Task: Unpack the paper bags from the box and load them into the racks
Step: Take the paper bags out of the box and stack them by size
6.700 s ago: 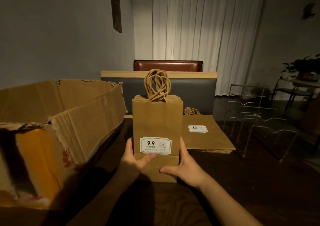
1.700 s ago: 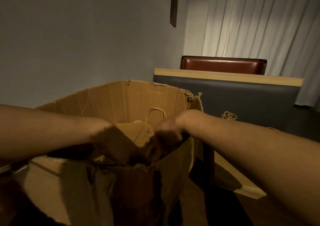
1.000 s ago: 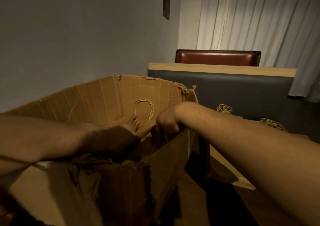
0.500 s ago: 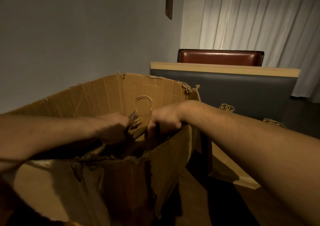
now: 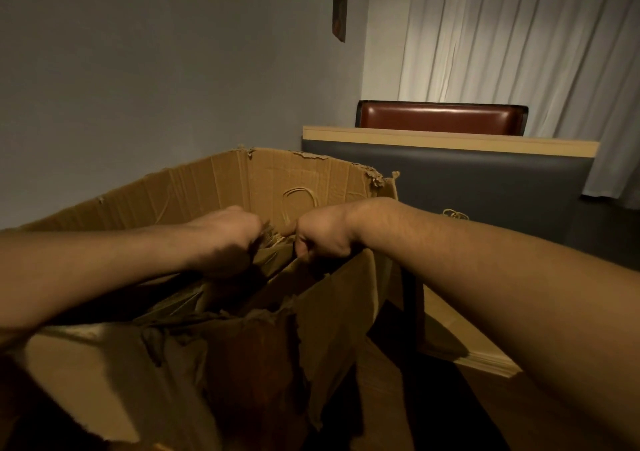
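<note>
Paper bags (image 5: 273, 258) gripped between both hands, inside box (image 5: 214, 187).

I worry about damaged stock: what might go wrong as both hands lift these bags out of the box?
The left hand and right hand grip the paper bags near their twine handles, which could tear off. The box has ragged, torn walls; bags may snag and crease.

- My left hand (image 5: 227, 239) is curled into a fist, knuckles up, forearm reaching in from the left.
- My right hand (image 5: 320, 239) is fisted just beside it, wrist bent, forearm stretched across from the right.
</note>
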Demonstrator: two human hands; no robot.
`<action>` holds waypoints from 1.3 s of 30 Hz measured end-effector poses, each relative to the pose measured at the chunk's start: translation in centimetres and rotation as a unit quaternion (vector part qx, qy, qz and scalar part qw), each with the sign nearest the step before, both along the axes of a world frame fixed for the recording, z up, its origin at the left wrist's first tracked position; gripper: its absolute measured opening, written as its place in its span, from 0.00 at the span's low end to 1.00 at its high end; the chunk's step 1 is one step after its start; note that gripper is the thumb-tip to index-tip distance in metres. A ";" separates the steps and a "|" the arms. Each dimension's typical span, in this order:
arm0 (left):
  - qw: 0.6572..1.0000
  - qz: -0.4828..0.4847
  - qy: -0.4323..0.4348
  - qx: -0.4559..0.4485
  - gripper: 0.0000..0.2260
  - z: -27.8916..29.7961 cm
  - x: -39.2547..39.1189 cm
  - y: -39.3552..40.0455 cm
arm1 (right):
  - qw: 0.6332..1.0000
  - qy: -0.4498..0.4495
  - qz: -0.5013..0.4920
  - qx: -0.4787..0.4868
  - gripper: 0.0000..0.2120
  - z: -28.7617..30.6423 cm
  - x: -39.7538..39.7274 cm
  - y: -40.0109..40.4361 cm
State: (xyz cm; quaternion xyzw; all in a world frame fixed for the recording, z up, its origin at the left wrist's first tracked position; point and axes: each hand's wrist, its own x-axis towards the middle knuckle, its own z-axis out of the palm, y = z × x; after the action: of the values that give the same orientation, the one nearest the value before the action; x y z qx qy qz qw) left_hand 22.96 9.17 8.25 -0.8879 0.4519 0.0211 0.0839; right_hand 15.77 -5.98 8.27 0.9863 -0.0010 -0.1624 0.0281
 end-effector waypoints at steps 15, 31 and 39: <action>0.958 0.073 0.275 -0.047 0.15 3.2 -0.2 1.2 | 0.950 -0.310 0.009 -0.027 0.07 1.2 -1.0 0.1; 0.768 0.000 0.344 -0.540 0.16 16.1 -7.7 7.3 | 0.729 -0.586 -0.084 0.345 0.37 12.6 -11.1 2.2; 0.642 -0.086 0.475 -0.595 0.14 13.9 -17.6 2.5 | 0.643 -0.576 -0.218 0.454 0.33 13.0 -23.8 -2.3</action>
State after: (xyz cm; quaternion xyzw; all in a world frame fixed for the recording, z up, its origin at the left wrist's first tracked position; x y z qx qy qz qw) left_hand 5.38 11.67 22.11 -0.5711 0.4190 0.1593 -0.6877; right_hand -7.98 -8.29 21.28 0.7405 -0.1585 0.4574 -0.4662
